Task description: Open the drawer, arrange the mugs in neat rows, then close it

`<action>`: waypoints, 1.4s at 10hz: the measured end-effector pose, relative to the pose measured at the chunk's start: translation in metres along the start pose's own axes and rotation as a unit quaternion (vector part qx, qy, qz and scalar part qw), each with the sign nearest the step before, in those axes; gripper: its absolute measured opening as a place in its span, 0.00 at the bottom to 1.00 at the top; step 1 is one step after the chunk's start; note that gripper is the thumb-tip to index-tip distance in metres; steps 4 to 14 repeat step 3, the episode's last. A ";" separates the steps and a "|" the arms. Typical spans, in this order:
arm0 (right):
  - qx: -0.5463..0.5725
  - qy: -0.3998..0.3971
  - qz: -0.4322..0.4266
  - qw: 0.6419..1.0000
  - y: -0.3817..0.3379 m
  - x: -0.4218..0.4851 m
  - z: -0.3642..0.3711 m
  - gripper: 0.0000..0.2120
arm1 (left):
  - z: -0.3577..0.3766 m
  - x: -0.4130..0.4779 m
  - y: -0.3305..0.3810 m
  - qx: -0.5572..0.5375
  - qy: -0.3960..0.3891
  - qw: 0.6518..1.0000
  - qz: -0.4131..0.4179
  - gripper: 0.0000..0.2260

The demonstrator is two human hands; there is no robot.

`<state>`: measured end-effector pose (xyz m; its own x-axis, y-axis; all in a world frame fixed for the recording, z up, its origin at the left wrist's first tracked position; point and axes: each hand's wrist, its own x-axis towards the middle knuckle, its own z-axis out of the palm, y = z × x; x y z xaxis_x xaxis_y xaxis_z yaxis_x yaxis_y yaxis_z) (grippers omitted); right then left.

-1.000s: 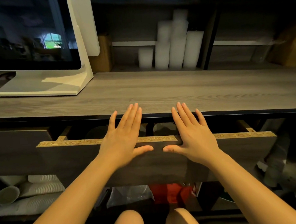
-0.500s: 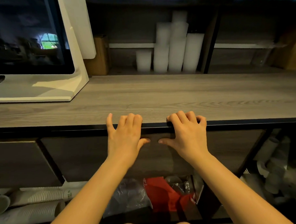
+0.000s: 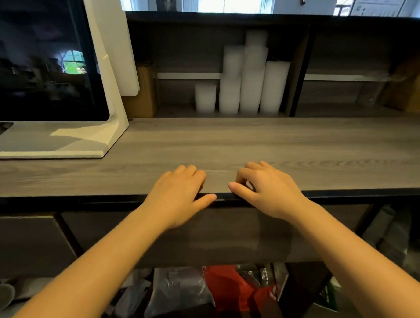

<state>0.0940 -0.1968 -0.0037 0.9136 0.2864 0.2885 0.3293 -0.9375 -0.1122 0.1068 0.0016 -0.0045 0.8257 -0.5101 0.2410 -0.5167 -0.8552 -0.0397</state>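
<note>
The dark wood drawer (image 3: pixel 232 235) under the counter is fully pushed in, its front flush with the neighbouring panels. The mugs are hidden inside it. My left hand (image 3: pixel 179 197) and my right hand (image 3: pixel 269 192) hover side by side over the counter's front edge, just above the drawer front. Both hands have loosely curled fingers and hold nothing; the thumbs point toward each other.
A grey wood counter (image 3: pixel 252 142) carries a white monitor stand (image 3: pixel 57 140) at the left. Stacks of white cups (image 3: pixel 244 81) stand on the back shelf, with cardboard boxes (image 3: pixel 142 92) beside them. Below the drawer lie plastic bags (image 3: pixel 230 289) and paper cups (image 3: pixel 2 296).
The drawer, partly open a second ago, has been pushed fully shut. Both hands then lifted from its front up to the counter edge, fingers curling.
</note>
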 end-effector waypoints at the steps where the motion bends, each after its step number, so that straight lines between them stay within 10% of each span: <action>1: 0.020 -0.109 0.033 0.993 0.016 0.033 -0.012 0.16 | -0.021 0.032 -0.013 -0.074 -0.155 0.985 0.004 0.17; 3: 0.019 -0.250 0.112 0.961 0.059 0.117 -0.039 0.22 | -0.052 0.126 -0.033 -0.106 -0.253 0.961 -0.026 0.20; 14: 0.019 -0.250 0.112 0.961 0.059 0.117 -0.039 0.22 | -0.052 0.126 -0.033 -0.106 -0.253 0.961 -0.026 0.20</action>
